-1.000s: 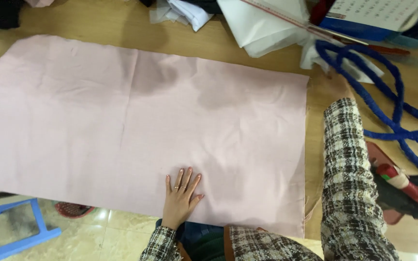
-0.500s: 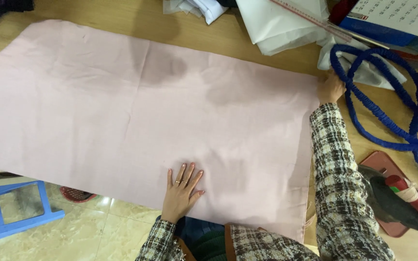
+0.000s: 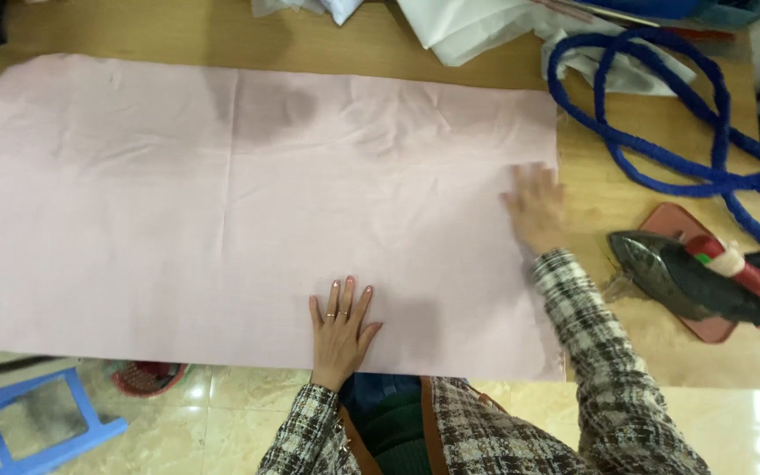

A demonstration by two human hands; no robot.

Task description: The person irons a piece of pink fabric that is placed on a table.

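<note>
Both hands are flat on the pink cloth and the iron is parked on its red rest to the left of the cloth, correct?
Not quite. The iron sits on its red rest to the right of the pink cloth, as the head view shows. Left hand and right hand do lie on it.

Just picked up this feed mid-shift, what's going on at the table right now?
A person in a checked jacket has a large pink cloth spread flat on a wooden table. The left hand lies flat, fingers spread, near the cloth's near edge. The right hand, blurred, is at the cloth's right edge. A dark iron rests on a reddish pad to the right, untouched, beside a blue cord.
</note>
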